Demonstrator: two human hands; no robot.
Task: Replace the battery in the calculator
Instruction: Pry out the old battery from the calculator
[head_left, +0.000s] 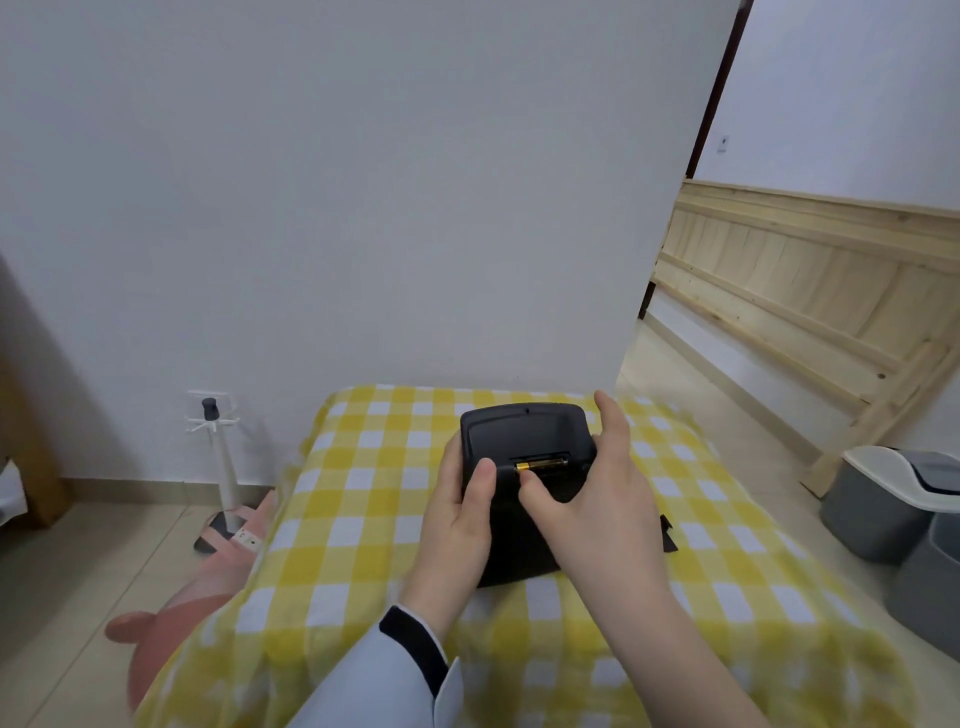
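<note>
A black calculator (524, 434) lies back side up over the yellow checked cloth (363, 499). Its battery bay is uncovered, and a gold and black battery (541, 465) lies in the slot. My left hand (460, 512) grips the calculator's left edge, thumb resting on its back. My right hand (592, 493) reaches over from the right, thumb tip touching the battery's left end, fingers spread along the calculator's right side. A flat black piece (669, 535), maybe the battery cover, lies on the cloth behind my right hand, mostly hidden.
The cloth covers a low table against a white wall. A white stand (223, 462) and a pink plush toy (171, 613) are on the floor to the left. Grey bins (883, 499) and a wooden frame (810, 291) stand to the right.
</note>
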